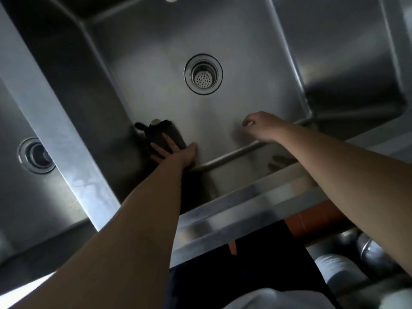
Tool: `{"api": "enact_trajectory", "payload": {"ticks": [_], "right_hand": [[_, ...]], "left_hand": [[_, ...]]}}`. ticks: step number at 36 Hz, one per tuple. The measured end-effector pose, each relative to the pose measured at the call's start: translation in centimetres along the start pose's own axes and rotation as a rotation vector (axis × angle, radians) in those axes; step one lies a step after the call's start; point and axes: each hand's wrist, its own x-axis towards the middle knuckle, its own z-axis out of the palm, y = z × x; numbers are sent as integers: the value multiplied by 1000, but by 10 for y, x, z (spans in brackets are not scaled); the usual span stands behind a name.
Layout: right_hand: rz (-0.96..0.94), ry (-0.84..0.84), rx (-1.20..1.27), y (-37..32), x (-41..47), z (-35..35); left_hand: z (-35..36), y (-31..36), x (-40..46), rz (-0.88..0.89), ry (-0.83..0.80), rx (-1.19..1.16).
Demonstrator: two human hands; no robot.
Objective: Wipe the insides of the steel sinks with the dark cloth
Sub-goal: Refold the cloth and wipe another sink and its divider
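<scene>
**A:** Where's your cloth right now?

**B:** The dark cloth [166, 136] lies on the floor of the middle sink [156, 52], down at about eight o'clock from the drain [203, 74], tucked into the near-left corner where the floor meets the left wall. Your left hand [176, 152] lies flat on top of it, fingers straight and spread, pressing rather than gripping.

**A:** And your other hand?

**B:** Your right hand [263, 128] is at about five o'clock from the drain, near the front wall, fingers loosely curled and holding nothing. I can't tell whether it touches the steel or hangs just above it.

**A:** How will the cloth behave?

**B:** Judging by the bunched far end, it's soft, limp and light. It should fold under your palm and follow the rounded corners easily. The steel looks smooth, so I'd expect it to slide with little resistance, and it may slip out from under flat fingers if you push fast.

**A:** So where do you take hold?

**B:** Keep your palm over the middle of it, fingers spread to hold it wide. For the walls, curl your fingertips over the far edge so it doesn't drop.

**A:** How far along are you?

**B:** Hard to say. There's a second sink [20, 121] at nine o'clock, with its own drain [35, 155], and part of another at two o'clock.
</scene>
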Motion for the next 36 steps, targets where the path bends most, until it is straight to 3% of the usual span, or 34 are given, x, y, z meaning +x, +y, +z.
{"api": "enact_trajectory", "payload": {"ticks": [3, 10, 19, 21, 24, 26, 28, 31, 34, 36], "right_hand": [[-1, -28, -1, -2, 6, 0], [-27, -87, 17, -1, 15, 1], [-71, -88, 130, -4, 19, 12], [-41, 0, 220, 2, 23, 7], [70, 118, 312, 17, 30, -14], [135, 171, 284, 31, 34, -33], [134, 203, 266, 50, 38, -49], [153, 172, 229, 73, 45, -64], [173, 130, 196, 80, 48, -66], [170, 61, 194, 76, 53, -57]], "left_hand": [[6, -2, -8, -101, -108, 15], [15, 4, -12, -148, -151, 110], [38, 86, -58, -65, -294, 20], [46, 115, -77, -22, -299, -51], [62, 160, -97, -68, -394, -394], [71, 176, -108, -93, -366, -561], [73, 187, -119, -25, -470, -519], [71, 189, -115, 221, -575, -322], [60, 167, -111, 347, -492, -380], [44, 153, -117, 323, -402, -493]]}}
